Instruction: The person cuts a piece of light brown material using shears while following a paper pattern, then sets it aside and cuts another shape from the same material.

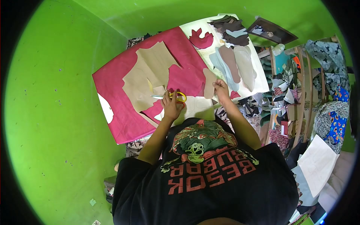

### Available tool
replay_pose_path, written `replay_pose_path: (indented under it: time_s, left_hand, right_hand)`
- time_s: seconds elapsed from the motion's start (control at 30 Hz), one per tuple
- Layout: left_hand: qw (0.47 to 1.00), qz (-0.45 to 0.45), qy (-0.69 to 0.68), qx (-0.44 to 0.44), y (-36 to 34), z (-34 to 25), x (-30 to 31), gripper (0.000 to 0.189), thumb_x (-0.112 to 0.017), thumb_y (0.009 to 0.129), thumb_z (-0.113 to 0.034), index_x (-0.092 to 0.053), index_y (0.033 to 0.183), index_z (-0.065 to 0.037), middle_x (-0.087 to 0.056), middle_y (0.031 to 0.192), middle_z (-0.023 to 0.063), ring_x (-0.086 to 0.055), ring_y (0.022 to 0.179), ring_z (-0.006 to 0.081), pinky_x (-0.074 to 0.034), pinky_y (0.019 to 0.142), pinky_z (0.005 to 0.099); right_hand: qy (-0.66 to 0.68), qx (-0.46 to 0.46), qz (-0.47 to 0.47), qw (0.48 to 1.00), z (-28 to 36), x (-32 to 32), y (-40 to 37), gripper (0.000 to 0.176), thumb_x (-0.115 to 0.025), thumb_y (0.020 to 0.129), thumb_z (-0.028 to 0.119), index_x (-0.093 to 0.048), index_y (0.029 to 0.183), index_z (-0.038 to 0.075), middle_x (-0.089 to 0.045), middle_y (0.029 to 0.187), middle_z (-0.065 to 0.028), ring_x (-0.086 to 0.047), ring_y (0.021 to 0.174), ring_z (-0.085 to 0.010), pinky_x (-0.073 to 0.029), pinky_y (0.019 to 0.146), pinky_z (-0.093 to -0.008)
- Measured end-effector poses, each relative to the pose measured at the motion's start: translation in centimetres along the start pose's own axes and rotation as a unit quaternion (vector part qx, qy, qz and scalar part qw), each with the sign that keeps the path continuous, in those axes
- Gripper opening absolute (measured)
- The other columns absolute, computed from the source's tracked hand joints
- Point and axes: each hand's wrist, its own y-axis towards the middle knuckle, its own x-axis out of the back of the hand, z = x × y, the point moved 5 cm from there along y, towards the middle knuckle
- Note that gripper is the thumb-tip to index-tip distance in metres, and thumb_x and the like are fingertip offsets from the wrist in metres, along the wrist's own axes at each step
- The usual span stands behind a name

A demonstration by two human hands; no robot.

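My left hand (172,105) lies over a pair of scissors (181,97) with yellow and red handles, fingers curled around their middle; the blades point left. Between the fingertips of my right hand (222,90) is the edge of a tan sole-shaped piece (209,85), which rests partly on the dark pink material. A large tan sheet (142,75) with cut-out edges spreads over the pink material (112,78) left of my hands. Just below the scissors lies a pale sheet with drawn outlines (197,108), close to my body.
At the table's right end are sole-shaped pieces (244,65), a stack of dark cut pieces (234,32) and a curved pink piece (201,39). Wooden shelving (300,93) crammed with scraps stands to the right. Green walls (56,112) border the left and back.
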Motion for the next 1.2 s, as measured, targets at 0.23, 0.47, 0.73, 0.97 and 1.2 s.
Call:
replay_pose_path:
  time_s: [0.23, 0.47, 0.73, 0.97, 1.2]
  left_hand:
    - [0.997, -0.001, 0.070, 0.015, 1.3, -3.8, -1.7, 0.088, -0.087, 0.070, -0.034, -0.049, 0.150, -0.029, -0.038, 0.154, 0.0133, -0.033, 0.146, 0.0360, -0.026, 0.116, 0.0632]
    - [0.991, -0.056, 0.072, -0.097, 4.0, -5.0, -2.2, 0.060, -0.073, 0.078, -0.016, -0.065, 0.135, -0.032, -0.056, 0.134, 0.0071, -0.051, 0.129, 0.0292, -0.035, 0.109, 0.0615]
    - [0.980, -0.001, 0.135, -0.149, 3.9, -4.5, -3.0, 0.074, -0.061, 0.083, -0.006, -0.055, 0.147, -0.041, -0.044, 0.151, 0.0114, -0.039, 0.142, 0.0337, -0.030, 0.114, 0.0646]
    - [0.978, 0.036, 0.104, -0.178, 3.5, -1.7, -2.5, 0.074, -0.059, 0.085, -0.008, -0.052, 0.150, -0.042, -0.039, 0.155, 0.0131, -0.033, 0.146, 0.0408, -0.023, 0.120, 0.0642]
    - [0.967, 0.058, 0.126, -0.215, 3.3, 0.7, -1.7, 0.071, -0.060, 0.087, -0.013, -0.050, 0.151, -0.041, -0.036, 0.160, 0.0103, -0.032, 0.147, 0.0390, -0.017, 0.122, 0.0663]
  right_hand:
    - [-0.170, 0.002, 0.053, 0.984, 2.4, 3.3, 5.9, 0.022, -0.066, 0.098, 0.017, -0.065, 0.113, 0.002, -0.068, 0.103, -0.0071, -0.062, 0.091, -0.0167, -0.048, 0.082, -0.0311]
    - [-0.411, 0.070, 0.093, 0.904, 1.5, 1.2, 8.3, 0.032, -0.068, 0.097, 0.022, -0.061, 0.118, -0.001, -0.071, 0.112, -0.0152, -0.067, 0.102, -0.0260, -0.051, 0.090, -0.0373]
    - [-0.493, 0.047, 0.071, 0.866, 2.6, -1.0, 5.4, 0.043, -0.065, 0.097, 0.021, -0.048, 0.130, -0.001, -0.063, 0.130, -0.0301, -0.061, 0.122, -0.0466, -0.048, 0.105, -0.0500]
    - [-0.475, 0.077, 0.052, 0.875, 0.5, -1.8, 4.3, 0.040, -0.059, 0.102, 0.023, -0.041, 0.130, 0.001, -0.066, 0.117, -0.0338, -0.063, 0.113, -0.0514, -0.050, 0.096, -0.0528]
    - [-0.438, 0.074, 0.035, 0.895, -1.7, -3.9, 2.2, 0.041, -0.054, 0.105, 0.022, -0.038, 0.136, 0.001, -0.061, 0.126, -0.0332, -0.062, 0.118, -0.0471, -0.049, 0.100, -0.0485]
